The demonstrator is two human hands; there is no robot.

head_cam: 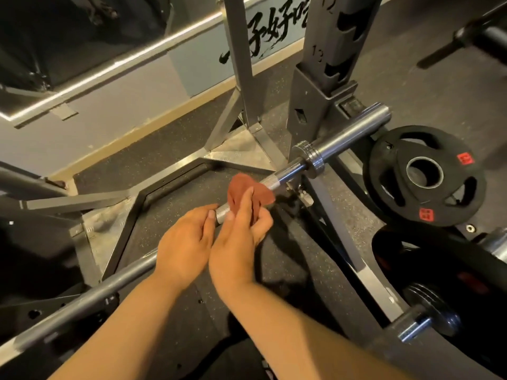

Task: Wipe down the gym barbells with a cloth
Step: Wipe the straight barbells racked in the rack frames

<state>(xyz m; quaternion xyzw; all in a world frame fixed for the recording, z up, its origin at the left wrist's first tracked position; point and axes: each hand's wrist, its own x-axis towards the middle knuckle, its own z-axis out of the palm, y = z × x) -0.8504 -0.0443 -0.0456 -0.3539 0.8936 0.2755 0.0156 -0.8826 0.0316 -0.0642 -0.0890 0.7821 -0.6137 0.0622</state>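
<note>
Barbell (288, 171): long silver steel bar with a knurled shaft, ringed collar and smooth sleeve. It sits low over the black speckled rubber floor (192, 187), right under both hands. We cannot tell what carries it.
Cloth (241, 187): small rust-red rag draped over the knurled shaft, near the collar but not touching it.
Right hand (236, 248): fingers and thumb curled round the cloth and the shaft beneath, clamping rag to steel.
Left hand (183, 242): fingers wrapped on bare shaft, right beside the right hand, on the side away from the collar.
Axis: the bar runs lower left to upper right in our view. Collar and sleeve lie up-right of the grip; the long bare shaft runs down-left past the left hand.
Nearer hand: right is nearer the collar, left nearer the long shaft run.
Step, our read: wiping the knurl. The sleeve and most of the shaft are likely not yet done.
Next move, our read: slide the cloth along the axis while the left hand braces against roll.
Risk: the knurl may snag the rag.
Nearby: black rubber weight plate with red labels (450, 149) beside the sleeve; grey steel rack upright (323, 91) behind the collar.
</note>
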